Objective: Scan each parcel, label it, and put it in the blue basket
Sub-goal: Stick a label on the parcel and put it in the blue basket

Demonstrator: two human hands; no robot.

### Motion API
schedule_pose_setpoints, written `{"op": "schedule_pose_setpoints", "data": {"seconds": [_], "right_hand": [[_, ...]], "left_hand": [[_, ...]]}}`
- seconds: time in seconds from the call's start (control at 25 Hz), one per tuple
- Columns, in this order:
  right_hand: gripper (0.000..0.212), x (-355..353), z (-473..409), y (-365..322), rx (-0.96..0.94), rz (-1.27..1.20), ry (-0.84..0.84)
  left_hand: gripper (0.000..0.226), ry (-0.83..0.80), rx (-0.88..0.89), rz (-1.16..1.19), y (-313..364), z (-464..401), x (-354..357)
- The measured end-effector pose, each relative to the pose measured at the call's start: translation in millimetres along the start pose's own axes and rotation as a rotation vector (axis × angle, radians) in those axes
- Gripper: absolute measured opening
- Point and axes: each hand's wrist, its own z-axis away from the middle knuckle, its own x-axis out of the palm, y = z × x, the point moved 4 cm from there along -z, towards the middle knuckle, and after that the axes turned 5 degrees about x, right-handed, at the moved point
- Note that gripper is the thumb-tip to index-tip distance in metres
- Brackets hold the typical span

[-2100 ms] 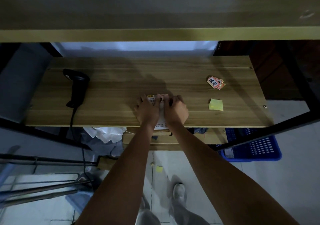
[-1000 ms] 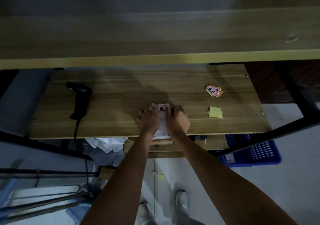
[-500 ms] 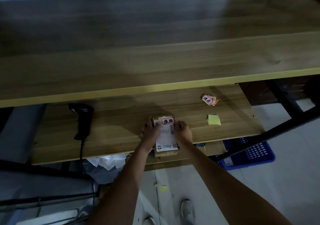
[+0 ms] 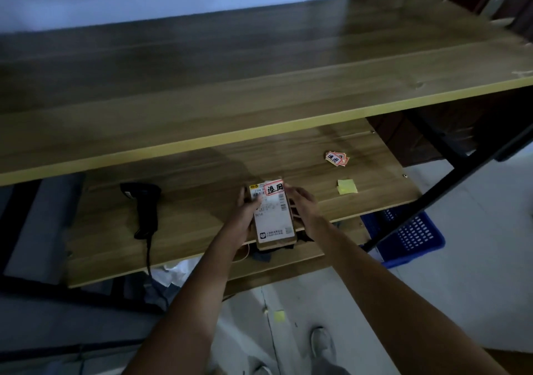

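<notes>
So the parcel (image 4: 274,216) is a small brown cardboard box with a white shipping label on top, and a red-and-white sticker (image 4: 274,188) is sitting on the label's far end. It's hanging over the front edge of the lower bench (image 4: 202,201), roughly mid-length, with both hands gripping it from the sides. The left hand (image 4: 248,210) is clamping the left side with fingers curling onto the top near the barcode, and the right hand (image 4: 302,204) is wrapping the right side, fingers reaching up by the sticker. Can't really tell if the box is resting on the board or lifted just off it. Further right on the bench, a little pile of the same red stickers (image 4: 337,158) is lying toward the back right corner, and a yellow sticky note pad (image 4: 347,186) is sitting nearer the front right corner. Over on the left side a black handheld scanner (image 4: 144,207) is lying on the bench with its cable trailing off the front edge. The blue basket (image 4: 412,236) is sitting on the floor under the bench's right end, partly hidden by a black frame leg. An upper shelf (image 4: 259,72) is overhanging everything.
</notes>
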Motion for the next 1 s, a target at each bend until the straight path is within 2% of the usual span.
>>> {"op": "schedule_pose_setpoints", "data": {"seconds": [0.28, 0.4, 0.56, 0.72, 0.84, 1.0], "right_hand": [[0.046, -28, 39, 18, 0.01, -0.12, 0.095], [0.036, -50, 56, 18, -0.01, -0.128, 0.101], [0.048, -87, 69, 17, -0.021, -0.186, 0.152], [0.045, -139, 77, 10, -0.034, -0.195, 0.198], [0.037, -181, 87, 10, 0.0, -0.194, 0.173], [0.045, -259, 96, 18, 0.056, -0.202, 0.156]], "left_hand": [[0.029, -0.069, 0.109, -0.048, -5, 24, 33], [0.038, -0.054, 0.12, -0.055, -7, 24, 60], [0.046, -0.048, 0.042, -0.071, -18, 24, 92], [0.028, -0.135, 0.023, -0.178, -34, 35, 136], [0.014, -0.14, 0.016, -0.205, -47, 36, 175], [0.051, -0.184, -0.074, -0.239, -70, 36, 244]]}}
